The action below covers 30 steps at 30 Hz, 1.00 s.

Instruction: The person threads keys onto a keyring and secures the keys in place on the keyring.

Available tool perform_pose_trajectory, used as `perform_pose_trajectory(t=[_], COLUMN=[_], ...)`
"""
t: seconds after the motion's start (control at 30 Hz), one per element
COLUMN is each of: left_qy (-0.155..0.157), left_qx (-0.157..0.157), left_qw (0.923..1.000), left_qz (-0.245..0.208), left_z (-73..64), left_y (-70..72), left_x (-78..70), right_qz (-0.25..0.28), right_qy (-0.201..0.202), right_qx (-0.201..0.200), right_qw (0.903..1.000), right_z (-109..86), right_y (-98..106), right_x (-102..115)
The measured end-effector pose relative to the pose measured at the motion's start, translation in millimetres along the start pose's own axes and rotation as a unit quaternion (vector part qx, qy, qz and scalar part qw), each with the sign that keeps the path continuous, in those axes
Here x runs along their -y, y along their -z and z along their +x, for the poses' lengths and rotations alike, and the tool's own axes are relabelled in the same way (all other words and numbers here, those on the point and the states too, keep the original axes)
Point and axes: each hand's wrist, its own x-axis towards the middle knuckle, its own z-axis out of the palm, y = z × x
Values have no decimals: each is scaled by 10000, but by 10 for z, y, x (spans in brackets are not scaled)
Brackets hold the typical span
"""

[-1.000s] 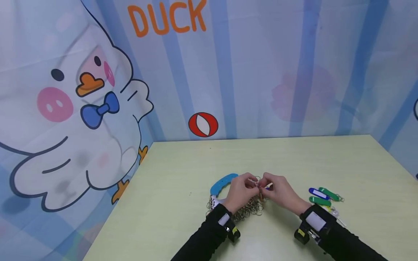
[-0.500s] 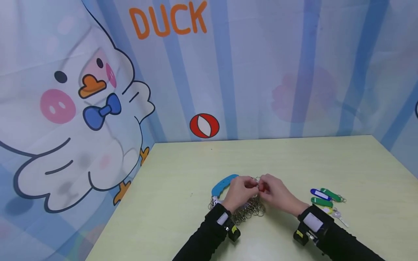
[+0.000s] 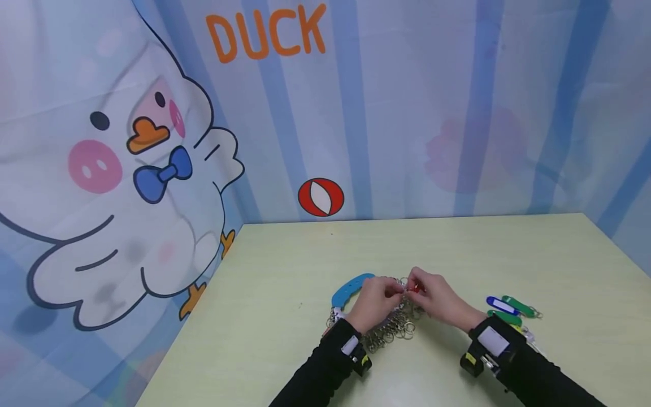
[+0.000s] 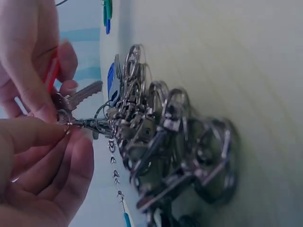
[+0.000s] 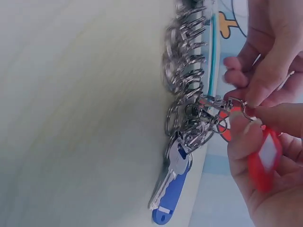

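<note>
In the head view my left hand (image 3: 375, 304) and right hand (image 3: 441, 298) meet over a bundle of metal rings and clasps (image 3: 391, 330). The left hand's thumb and finger pinch a small metal clasp (image 4: 80, 124) at the top of the bundle. A red key tag (image 5: 264, 161) with a pale label is held between the right hand's thumb and fingers. A key (image 4: 84, 96) hangs by the right hand, close to the clasp. From the bundle hang a blue key tag (image 5: 173, 195) and a silver key (image 5: 171, 177). Fingers partly hide the red tag's ring.
A blue curved band (image 3: 351, 289) lies behind the left hand. To the right are a blue key tag (image 3: 502, 306), a green key tag (image 3: 520, 306) and another green tag (image 3: 504, 317). The right sleeve (image 3: 539, 367) partly covers items there. A printed curtain (image 3: 396, 113) stands behind the table.
The right hand's fingers have shifted on the red key tag, which now shows more plainly. Both hands stay at the bundle, and the head view has tilted slightly.
</note>
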Motion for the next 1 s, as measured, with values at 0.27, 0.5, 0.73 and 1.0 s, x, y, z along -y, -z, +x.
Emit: perform_pose_trajectory(t=[0.27,0.5,0.73,1.0], left_qy=[-259,-455,452,1120], left_qx=[-271,-260,-295,-282], left_qw=[9960,9937,9985,9927], left_qz=[813,989,-5,-341], left_z=[26,53,57,53], left_y=[-28,-43,-62,-39], left_x=[-23,-4,-22,-57], right_qz=[257,471,-372,-1302], right_qy=[-118,-458,-71,385], right_qx=[202,495,384,404], right_qw=[9994,9966,9985,9899], right_z=[19,23,-2,-24], right_y=[39,98,66,31], right_x=[10,31,-4,37])
